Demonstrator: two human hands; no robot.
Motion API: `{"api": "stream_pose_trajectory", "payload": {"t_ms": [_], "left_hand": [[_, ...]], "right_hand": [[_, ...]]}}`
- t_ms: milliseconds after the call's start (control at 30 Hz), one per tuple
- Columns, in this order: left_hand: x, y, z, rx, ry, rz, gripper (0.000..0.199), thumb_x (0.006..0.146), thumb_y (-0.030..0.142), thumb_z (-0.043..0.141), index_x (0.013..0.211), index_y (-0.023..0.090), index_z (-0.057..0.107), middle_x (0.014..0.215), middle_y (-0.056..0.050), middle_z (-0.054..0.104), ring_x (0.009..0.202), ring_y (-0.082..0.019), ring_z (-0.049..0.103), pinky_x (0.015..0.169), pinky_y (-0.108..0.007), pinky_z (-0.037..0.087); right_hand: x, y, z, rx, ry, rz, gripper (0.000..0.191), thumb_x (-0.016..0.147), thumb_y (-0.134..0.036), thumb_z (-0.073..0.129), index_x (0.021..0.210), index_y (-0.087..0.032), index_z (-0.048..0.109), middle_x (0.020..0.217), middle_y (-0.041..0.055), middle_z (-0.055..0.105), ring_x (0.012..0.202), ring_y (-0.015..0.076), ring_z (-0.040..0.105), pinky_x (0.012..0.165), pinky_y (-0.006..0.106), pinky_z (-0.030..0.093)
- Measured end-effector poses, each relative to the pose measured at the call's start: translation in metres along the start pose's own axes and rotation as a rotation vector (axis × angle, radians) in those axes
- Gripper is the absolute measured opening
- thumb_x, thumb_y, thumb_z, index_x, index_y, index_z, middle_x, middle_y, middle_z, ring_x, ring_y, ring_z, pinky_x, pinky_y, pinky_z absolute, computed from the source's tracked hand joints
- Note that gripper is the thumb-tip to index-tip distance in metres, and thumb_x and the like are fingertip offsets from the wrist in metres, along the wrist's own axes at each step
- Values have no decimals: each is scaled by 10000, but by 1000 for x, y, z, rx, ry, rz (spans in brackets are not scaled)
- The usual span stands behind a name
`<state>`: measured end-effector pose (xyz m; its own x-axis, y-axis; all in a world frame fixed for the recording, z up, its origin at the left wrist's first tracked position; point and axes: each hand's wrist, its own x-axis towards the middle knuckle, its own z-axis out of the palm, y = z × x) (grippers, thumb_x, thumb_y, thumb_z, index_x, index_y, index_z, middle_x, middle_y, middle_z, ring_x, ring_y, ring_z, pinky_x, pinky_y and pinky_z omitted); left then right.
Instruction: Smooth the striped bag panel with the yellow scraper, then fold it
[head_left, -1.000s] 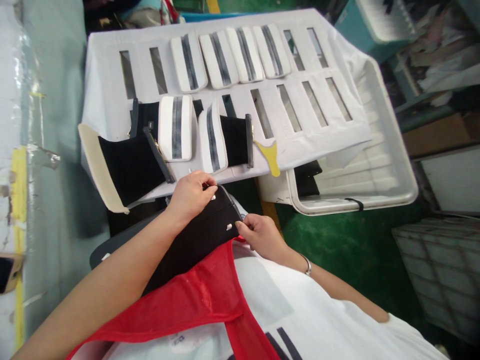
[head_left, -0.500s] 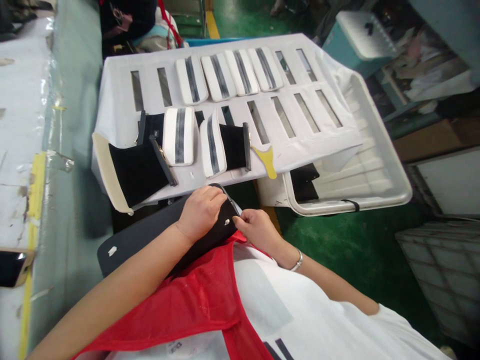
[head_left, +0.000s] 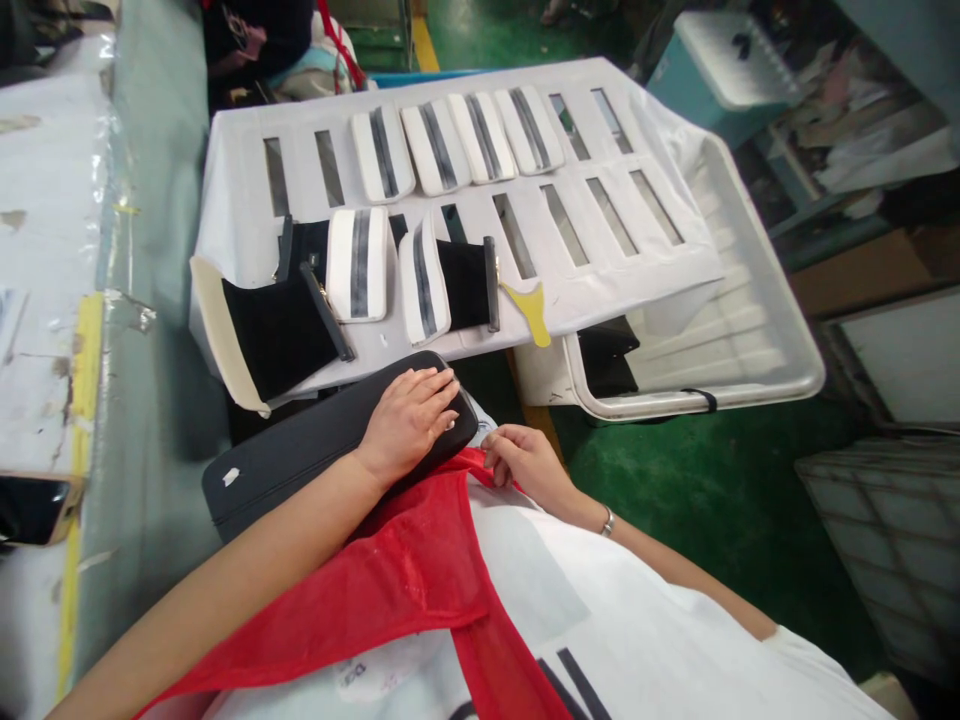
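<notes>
A long black case [head_left: 300, 450] with rounded ends lies slantwise across my lap, against the red apron [head_left: 405, 560]. A small white scrap [head_left: 231, 477] sticks to its left part. My left hand [head_left: 409, 420] rests flat on the case's right part, fingers stretched out towards its right end. Just beyond that end, my right hand [head_left: 525, 465] is closed, its fingers curled by the apron's edge; whatever may be in them is hidden. In front of the case, a cream and black piece [head_left: 281, 335] hangs over the table's near edge.
A white-covered table [head_left: 630, 290] with rows of slots bears several white padded pieces [head_left: 382, 155] with dark stripes. At its near edge lies a yellow tool [head_left: 534, 312]. A white bin [head_left: 697, 395] stands to the right, a phone [head_left: 34, 508] on the left bench.
My left hand has gone from curled fingers to lying flat on the case. My right hand has drawn slightly right and down, away from the case's end.
</notes>
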<state>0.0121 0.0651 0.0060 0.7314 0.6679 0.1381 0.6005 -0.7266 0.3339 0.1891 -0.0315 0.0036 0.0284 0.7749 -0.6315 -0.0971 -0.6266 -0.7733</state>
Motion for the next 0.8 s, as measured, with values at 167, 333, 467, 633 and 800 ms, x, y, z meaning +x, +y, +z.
{"api": "stream_pose_trajectory", "payload": {"t_ms": [167, 333, 467, 633, 800], "left_hand": [[-1, 2, -1, -8, -1, -17, 370, 894, 304, 524, 1224, 152, 596, 1315, -84, 558, 1218, -251, 490, 1069, -433, 352], [-3, 3, -2, -11, -9, -29, 366, 896, 300, 519, 1219, 147, 598, 1324, -76, 551, 1222, -251, 488, 1072, -421, 352], [0, 5, -5, -32, -53, -47, 380, 881, 285, 537, 1233, 150, 585, 1336, -72, 541, 1241, -241, 476, 1088, -411, 344], [3, 3, -7, -21, -106, -53, 425, 876, 275, 538, 1270, 116, 545, 1368, -105, 503, 1278, -266, 440, 1090, -447, 351], [-6, -5, -5, -55, -22, 98, 349, 912, 246, 466, 1187, 77, 600, 1297, -130, 563, 1237, -246, 488, 1100, -425, 363]], "right_hand": [[7, -8, 9, -124, 63, -173, 364, 825, -466, 509, 625, -163, 539, 502, -9, 566, 358, 88, 496, 341, 175, 331], [14, -13, 17, -402, 103, -251, 344, 831, -409, 513, 583, -172, 535, 450, -16, 545, 371, 94, 510, 371, 174, 327], [16, -13, 15, -453, 118, -247, 326, 823, -372, 498, 562, -177, 499, 409, -30, 500, 351, 85, 461, 368, 180, 290], [19, -20, 12, -443, 47, -134, 318, 803, -384, 507, 557, -187, 466, 408, -40, 478, 315, 95, 446, 323, 190, 264], [25, -16, 9, -391, 23, -54, 391, 805, -444, 509, 519, -194, 419, 385, -49, 414, 317, 83, 386, 338, 203, 241]]}}
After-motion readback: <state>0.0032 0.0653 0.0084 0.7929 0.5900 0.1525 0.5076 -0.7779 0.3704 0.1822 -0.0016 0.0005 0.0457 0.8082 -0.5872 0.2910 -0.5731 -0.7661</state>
